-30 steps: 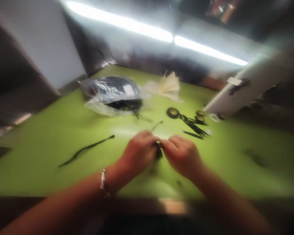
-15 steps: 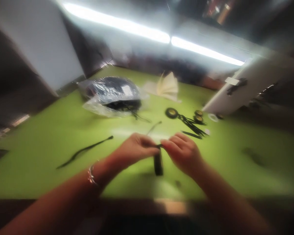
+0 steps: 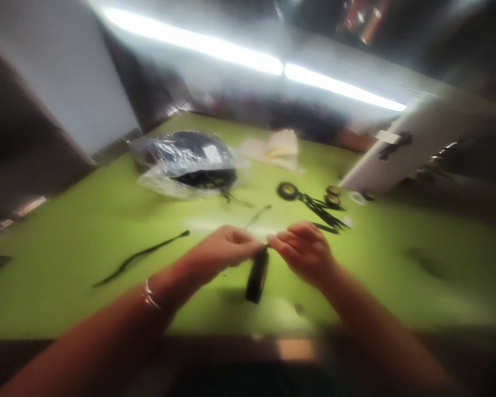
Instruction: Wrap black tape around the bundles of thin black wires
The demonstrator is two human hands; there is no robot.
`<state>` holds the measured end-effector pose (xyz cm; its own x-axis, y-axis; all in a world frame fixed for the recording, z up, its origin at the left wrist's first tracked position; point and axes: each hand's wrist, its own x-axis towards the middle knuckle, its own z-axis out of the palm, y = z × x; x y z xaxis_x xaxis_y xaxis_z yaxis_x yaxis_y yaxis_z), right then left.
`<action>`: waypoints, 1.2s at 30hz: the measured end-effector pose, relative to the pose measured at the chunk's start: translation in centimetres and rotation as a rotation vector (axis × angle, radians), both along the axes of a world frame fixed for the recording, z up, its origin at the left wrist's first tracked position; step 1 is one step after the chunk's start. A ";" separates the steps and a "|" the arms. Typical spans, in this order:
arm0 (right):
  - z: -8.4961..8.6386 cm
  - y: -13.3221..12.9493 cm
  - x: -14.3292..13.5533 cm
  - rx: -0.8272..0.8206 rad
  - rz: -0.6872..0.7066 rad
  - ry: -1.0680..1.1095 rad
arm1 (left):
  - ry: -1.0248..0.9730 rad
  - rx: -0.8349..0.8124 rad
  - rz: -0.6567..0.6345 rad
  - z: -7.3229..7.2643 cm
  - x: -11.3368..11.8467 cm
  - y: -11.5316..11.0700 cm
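A roll of black tape (image 3: 257, 277) hangs edge-on beneath my fingertips, tilted, with its lower end toward the left. My left hand (image 3: 227, 245) is closed in a pinch just above the roll, at its tape end. Directly opposite, my right hand (image 3: 303, 251) is also closed, thumb and forefinger pinching a small dark piece close to the left fingertips. Blur hides exactly what lies between the fingers. Just behind the hands is a thin dark cord (image 3: 258, 216). To the left of my left hand a black cable (image 3: 143, 255) lies on the green tabletop (image 3: 66, 298).
Farther back sits a clear plastic bag (image 3: 186, 160) of black items. Near the open notebook-like paper (image 3: 281, 150) lie a black tape roll with a yellow core (image 3: 287, 191), a bundle of black cables (image 3: 324, 212) and a white ring (image 3: 357, 198). A white panel (image 3: 376, 149) stands at right.
The hanging tape roll has swung from nearly upright to tilted, its bottom moving left. Both hands stay close together. The pages of the notebook-like paper have shifted.
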<state>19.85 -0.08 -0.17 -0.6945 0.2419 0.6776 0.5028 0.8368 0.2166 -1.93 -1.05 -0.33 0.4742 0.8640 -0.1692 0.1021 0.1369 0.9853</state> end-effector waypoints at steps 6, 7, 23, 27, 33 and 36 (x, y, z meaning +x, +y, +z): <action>0.5 0.2 -0.3 -0.063 -0.030 0.010 | 0.157 0.271 0.130 0.3 0.4 -0.3; 0.6 0.1 -0.4 -0.115 -0.041 0.003 | 0.201 0.387 0.161 0.4 0.5 -0.5; 0.3 -1.7 -2.1 -0.116 -0.229 -0.175 | 0.809 1.069 0.259 -0.9 1.6 -1.9; -0.2 -1.3 -1.8 -0.131 -0.260 -0.124 | 0.691 0.871 0.220 0.0 1.1 -1.7; -0.2 -0.9 -1.5 -0.095 -0.213 -0.079 | 0.344 0.526 0.126 0.7 0.1 -0.6; -0.3 -0.7 -1.3 -0.069 -0.194 -0.081 | 0.251 0.359 0.107 0.3 -0.2 -0.2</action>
